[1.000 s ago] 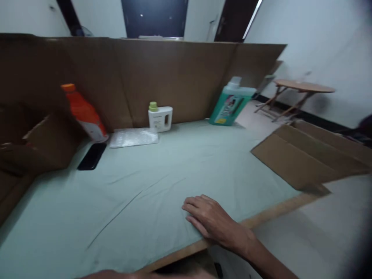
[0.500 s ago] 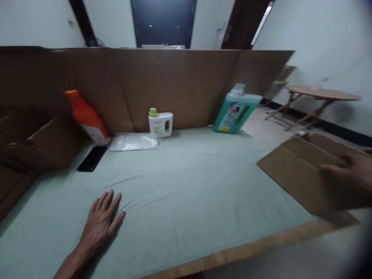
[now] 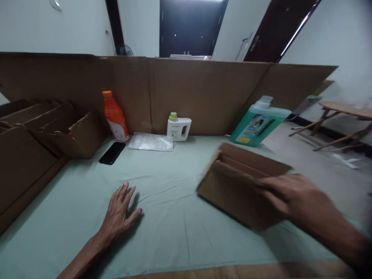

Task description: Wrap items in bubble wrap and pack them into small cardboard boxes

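A small brown cardboard box (image 3: 232, 190), tilted and blurred by motion, is at the right over the table. My right hand (image 3: 293, 193) grips its near edge between thumb and fingers. My left hand (image 3: 119, 211) hovers low over or rests lightly on the pale green cloth (image 3: 168, 217), palm down, fingers apart and holding nothing. Beyond the left hand lie a black phone (image 3: 112, 153) and a flat bubble-wrap packet (image 3: 151, 142). A small white bottle with a green cap (image 3: 178, 128) stands just behind that packet.
An orange bottle (image 3: 115, 118) stands at the back left, beside open cardboard boxes (image 3: 78, 135). A large green detergent bottle (image 3: 255, 124) leans at the back right. Tall cardboard (image 3: 203, 93) walls off the far edge. A wooden folding table (image 3: 348, 110) stands beyond, right.
My right hand has brought the cardboard box leftward from the right edge to over the table. The camera view has shifted left, and my left hand appears slightly raised.
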`<state>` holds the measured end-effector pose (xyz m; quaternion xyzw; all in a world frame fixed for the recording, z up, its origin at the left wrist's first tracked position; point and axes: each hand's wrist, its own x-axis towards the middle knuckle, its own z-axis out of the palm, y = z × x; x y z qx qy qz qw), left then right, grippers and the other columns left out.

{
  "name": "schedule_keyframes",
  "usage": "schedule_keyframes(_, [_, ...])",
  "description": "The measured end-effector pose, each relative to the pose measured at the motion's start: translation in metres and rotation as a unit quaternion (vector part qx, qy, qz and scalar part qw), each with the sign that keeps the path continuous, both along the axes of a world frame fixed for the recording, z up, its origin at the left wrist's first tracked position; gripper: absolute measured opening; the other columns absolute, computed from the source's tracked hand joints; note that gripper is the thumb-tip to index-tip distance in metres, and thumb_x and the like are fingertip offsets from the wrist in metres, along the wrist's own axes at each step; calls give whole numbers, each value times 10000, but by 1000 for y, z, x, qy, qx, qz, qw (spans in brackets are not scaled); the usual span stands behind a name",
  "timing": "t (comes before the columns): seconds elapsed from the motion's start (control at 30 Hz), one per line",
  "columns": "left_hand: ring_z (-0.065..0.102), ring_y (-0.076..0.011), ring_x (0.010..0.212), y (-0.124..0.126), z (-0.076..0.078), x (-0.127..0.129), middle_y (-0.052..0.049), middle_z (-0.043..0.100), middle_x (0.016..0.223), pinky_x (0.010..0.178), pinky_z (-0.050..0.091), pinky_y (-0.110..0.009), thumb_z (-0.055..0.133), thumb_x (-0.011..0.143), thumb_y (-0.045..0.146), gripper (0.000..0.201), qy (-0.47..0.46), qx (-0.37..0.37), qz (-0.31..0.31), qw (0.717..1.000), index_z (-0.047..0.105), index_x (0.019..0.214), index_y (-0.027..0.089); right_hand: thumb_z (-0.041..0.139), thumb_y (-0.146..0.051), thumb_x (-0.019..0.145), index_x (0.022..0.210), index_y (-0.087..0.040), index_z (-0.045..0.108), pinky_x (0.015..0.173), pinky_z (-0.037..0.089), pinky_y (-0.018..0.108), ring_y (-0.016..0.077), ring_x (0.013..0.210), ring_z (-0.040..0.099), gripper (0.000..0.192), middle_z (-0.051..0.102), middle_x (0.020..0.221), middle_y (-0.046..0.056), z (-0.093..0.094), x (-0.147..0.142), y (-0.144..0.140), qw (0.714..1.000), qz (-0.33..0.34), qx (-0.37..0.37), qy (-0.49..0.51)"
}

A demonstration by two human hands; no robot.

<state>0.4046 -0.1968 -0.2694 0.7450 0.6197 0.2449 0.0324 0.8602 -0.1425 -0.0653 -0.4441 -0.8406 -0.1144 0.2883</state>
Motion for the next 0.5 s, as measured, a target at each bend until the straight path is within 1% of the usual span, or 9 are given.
schedule_keyframes(0.03, [306,-401,1486,-2,5,6,-200,341,1601,1142,346,-637,545,930,470,679,-33,6,-15,999,357,1531,216,514,-343,924,791,-255,724,556,476,373,222,592,645,263,720,670,54,-2,-25,-4,999,21,13,-37])
schedule_keyframes(0.07, [304,-390,1489,-4,11,12,-187,313,1616,1146,348,-634,550,931,477,729,-69,8,-35,997,273,1564,245,506,-279,924,813,-244,711,587,500,382,234,632,655,235,728,708,53,-2,-51,-9,998,30,-8,-60])
schedule_keyframes(0.13, [305,-381,1492,-8,27,24,-162,269,1640,1157,353,-622,566,918,511,832,-142,-3,-81,987,140,1596,285,547,-240,918,840,-233,678,632,520,393,238,678,658,152,725,742,43,0,-93,-21,994,82,-40,-59])
schedule_keyframes(0.2, [316,-388,1487,-11,41,32,-149,269,1644,1161,370,-605,577,895,555,907,-207,-28,-109,972,82,1606,287,626,-292,908,953,-242,668,726,532,416,254,797,680,79,745,868,48,5,-111,-32,992,119,-50,-17])
schedule_keyframes(0.27, [344,-398,1473,-15,48,33,-143,302,1634,1150,399,-596,586,881,568,936,-249,-46,-103,962,76,1611,280,665,-368,896,1080,-281,662,853,518,444,277,955,686,204,746,1032,58,7,-102,-36,993,99,-38,55])
schedule_keyframes(0.33, [371,-406,1457,-21,45,28,-136,332,1622,1141,415,-605,612,873,537,946,-262,-53,-75,961,78,1613,287,634,-420,910,1096,-327,683,926,505,442,287,1041,683,214,744,1099,49,-1,-77,-32,989,1,-52,137])
schedule_keyframes(0.4, [385,-409,1448,-27,37,20,-128,340,1620,1141,414,-615,645,862,487,954,-259,-56,-57,963,83,1611,305,596,-503,909,1020,-331,729,900,542,420,293,1011,710,244,767,1051,41,-22,-55,-25,965,-108,-124,204])
schedule_keyframes(0.43, [388,-407,1447,-29,32,17,-125,342,1620,1142,414,-616,658,855,462,962,-258,-59,-53,963,81,1610,312,592,-557,889,983,-317,747,866,568,411,299,979,725,301,779,1017,44,-37,-48,-22,947,-140,-175,229])
schedule_keyframes(0.5, [392,-402,1445,-31,25,13,-122,346,1617,1141,421,-608,677,839,418,978,-258,-65,-51,963,83,1609,316,590,-663,832,965,-277,769,843,602,418,320,966,735,446,789,995,66,-72,-47,-19,913,-138,-273,271])
